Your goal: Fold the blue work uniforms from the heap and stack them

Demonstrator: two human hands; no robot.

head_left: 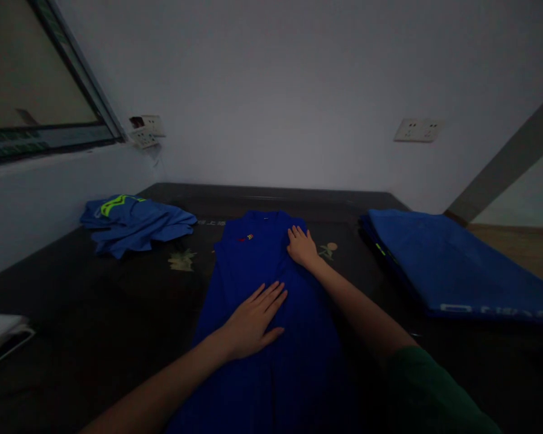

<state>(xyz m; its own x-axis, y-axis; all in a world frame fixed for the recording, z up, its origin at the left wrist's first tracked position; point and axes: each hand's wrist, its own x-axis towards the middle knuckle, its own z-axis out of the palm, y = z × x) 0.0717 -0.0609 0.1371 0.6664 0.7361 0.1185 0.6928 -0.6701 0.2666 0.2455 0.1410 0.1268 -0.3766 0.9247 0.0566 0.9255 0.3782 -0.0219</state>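
A dark blue collared garment (248, 265), perhaps a work shirt or coverall, lies flat and lengthwise before me, its collar at the far end. Small red and yellow marks show on its upper left. My left hand (254, 322) rests flat on the middle of the garment, fingers stretched and thumb apart. Farther up, near the right shoulder, my right hand (301, 246) lies palm down with its fingers spread on the cloth. Neither hand grips anything. The near end of the garment runs out of view.
A crumpled blue garment (136, 223) with a yellow-green stripe lies at the left back. On the right is a stack of folded blue cloth (461, 265). A white object (2, 337) sits at the left edge. The dark table (271, 191) meets a wall with sockets (419, 129).
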